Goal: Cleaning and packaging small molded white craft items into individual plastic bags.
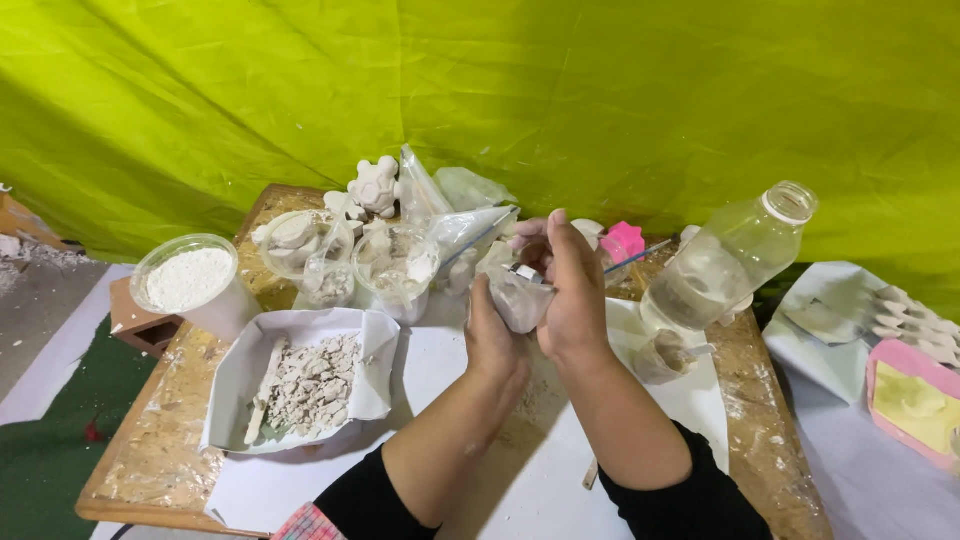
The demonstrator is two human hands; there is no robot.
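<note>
Nearest us, our left hand (492,338) cups a small clear bag of grey-white paste (520,298) from below, above the white sheet on the worktop (150,460). Our right hand (572,300) closes over the bag's top, perhaps pinching a small metal tool (hard to tell). Left lies a paper tray of plaster crumbs (310,385); farther back, a tub of white powder (190,280) and a tilted clear bottle (725,260).

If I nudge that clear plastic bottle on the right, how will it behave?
The plastic bottle leans tilted with its cap off, so it would probably tip or roll and spill. It looks partly filled with clear liquid, so likely heavier than it seems. Its thin walls may flex when squeezed.
</note>
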